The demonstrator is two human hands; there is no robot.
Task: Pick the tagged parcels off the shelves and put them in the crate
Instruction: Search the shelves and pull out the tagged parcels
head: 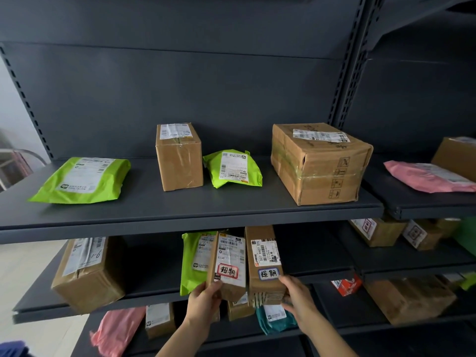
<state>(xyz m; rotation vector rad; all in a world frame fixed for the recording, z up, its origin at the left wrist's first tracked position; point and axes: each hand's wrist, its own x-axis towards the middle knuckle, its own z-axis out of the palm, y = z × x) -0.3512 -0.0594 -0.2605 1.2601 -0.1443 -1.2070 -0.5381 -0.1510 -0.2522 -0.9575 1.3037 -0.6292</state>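
Two tagged cardboard parcels stand upright at the front of the middle shelf [77,302]. The left one [228,264] carries a red-bordered handwritten tag, and my left hand [206,300] grips its lower left corner. The right one [265,258] carries a blue-bordered tag, and my right hand [296,297] holds its lower right side. A green mailer [192,261] leans just left of them. No crate is in view.
The top shelf [180,210] holds two green mailers, a small upright box [179,155] and a large box [319,161]. A box marked 1-9 [88,271] sits at the middle shelf's left. Pink and teal mailers and more boxes fill the lower and right-hand shelves.
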